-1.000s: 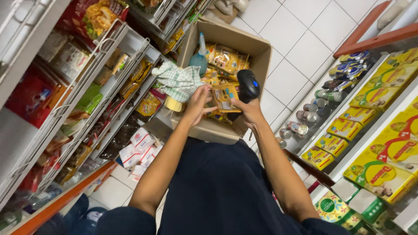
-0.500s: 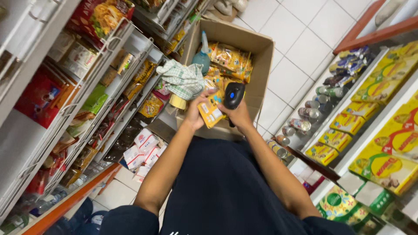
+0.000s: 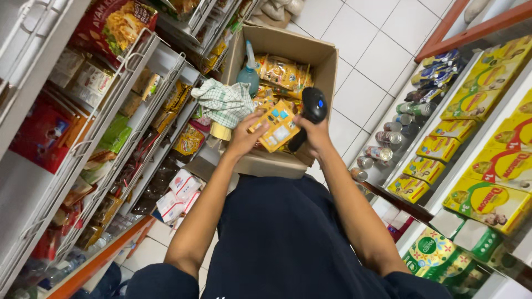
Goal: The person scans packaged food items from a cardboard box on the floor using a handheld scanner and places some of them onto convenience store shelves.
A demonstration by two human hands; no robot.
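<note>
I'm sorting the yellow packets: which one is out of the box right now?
The yellow packet pinched in the left hand, raised beside the black scanner in the right hand. The other packets lie inside the cardboard box.

The person wore a dark navy top (image 3: pixel 288 243) with short sleeves ending above the elbows, the cloth plain and unmarked, lying in soft folds across the front. Both forearms were bare. The left hand (image 3: pixel 244 138) and right hand (image 3: pixel 317 135) wore no gloves; no rings or watch could be made out.
</note>
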